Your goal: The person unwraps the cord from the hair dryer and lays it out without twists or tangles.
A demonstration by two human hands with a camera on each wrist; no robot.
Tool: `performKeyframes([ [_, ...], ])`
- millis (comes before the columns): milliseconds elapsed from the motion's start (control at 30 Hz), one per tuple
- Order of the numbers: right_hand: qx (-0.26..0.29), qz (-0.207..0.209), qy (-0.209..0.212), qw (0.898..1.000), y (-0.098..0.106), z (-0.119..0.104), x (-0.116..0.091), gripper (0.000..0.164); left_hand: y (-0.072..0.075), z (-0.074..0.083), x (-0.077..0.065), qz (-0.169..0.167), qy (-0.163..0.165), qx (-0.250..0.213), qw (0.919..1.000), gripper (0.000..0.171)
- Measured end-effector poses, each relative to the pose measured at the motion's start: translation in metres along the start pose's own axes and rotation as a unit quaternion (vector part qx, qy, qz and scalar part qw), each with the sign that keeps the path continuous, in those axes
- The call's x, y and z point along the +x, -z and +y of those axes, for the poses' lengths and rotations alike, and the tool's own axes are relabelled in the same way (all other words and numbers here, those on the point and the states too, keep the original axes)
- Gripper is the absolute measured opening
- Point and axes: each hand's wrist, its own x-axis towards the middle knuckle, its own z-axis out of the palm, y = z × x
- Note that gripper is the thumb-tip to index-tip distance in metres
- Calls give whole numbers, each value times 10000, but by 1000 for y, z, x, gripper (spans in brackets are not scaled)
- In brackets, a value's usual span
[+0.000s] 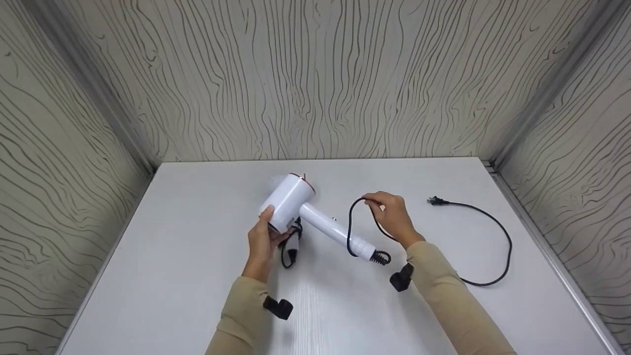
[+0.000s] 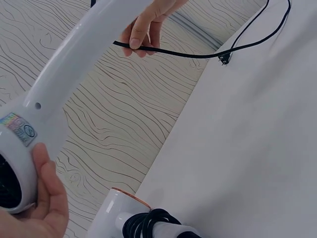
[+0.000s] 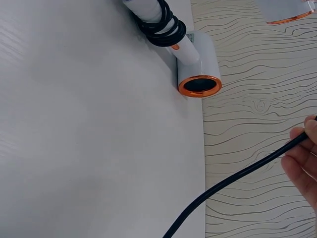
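A white hair dryer is held up over the table by my left hand, which grips the rear of its barrel. Its handle slants down to the right, and the black cord crosses the handle near its end. My right hand pinches that cord between thumb and fingers, right of the handle. From there the cord runs past the right forearm and curves round to its plug on the table. Below the held dryer lies a second white hair dryer with an orange rim, black cord wound round its handle.
The white table is bordered by a wood-grain patterned back wall and similar side walls. Black wrist cameras sit at both sleeves. In the head view the second dryer is mostly hidden behind the held one and the left hand.
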Motion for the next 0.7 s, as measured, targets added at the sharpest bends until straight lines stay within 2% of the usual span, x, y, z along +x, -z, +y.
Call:
performKeyframes([
  [300, 93, 174, -19, 9998, 6, 0, 0, 12, -1, -5, 1, 168, 62, 252, 9995, 68],
  [700, 141, 325, 29, 9994, 14, -2, -2, 10, -2, -9, 6, 504, 201, 85, 9985, 70],
])
